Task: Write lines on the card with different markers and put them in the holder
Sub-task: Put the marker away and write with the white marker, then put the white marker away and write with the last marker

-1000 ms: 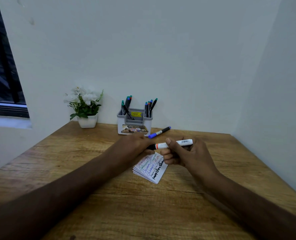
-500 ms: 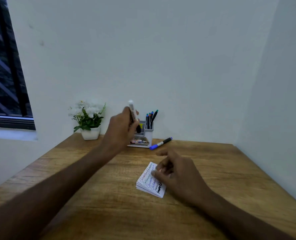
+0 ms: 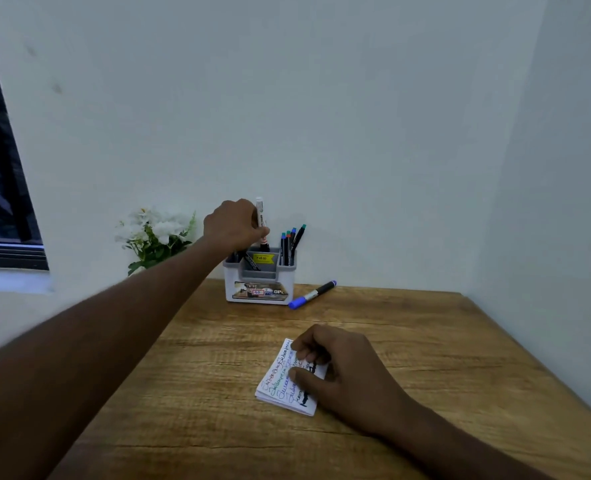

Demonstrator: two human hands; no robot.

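Lowered, left hand [image 3: 233, 225] holds one marker [image 3: 260, 216] over holder [image 3: 259, 282]; four markers [image 3: 292, 244] inside.

Grained wooden table [image 3: 408, 341], paper cards [image 3: 280, 386], seemingly smooth plastic holder [image 3: 287, 271].

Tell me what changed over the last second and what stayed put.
The white marker went from both hands into the left hand alone, which carried it back to the holder and now lowers it, upright, into it. The right hand let go and dropped onto the card stack. The blue marker, the holder and the flowers did not move.
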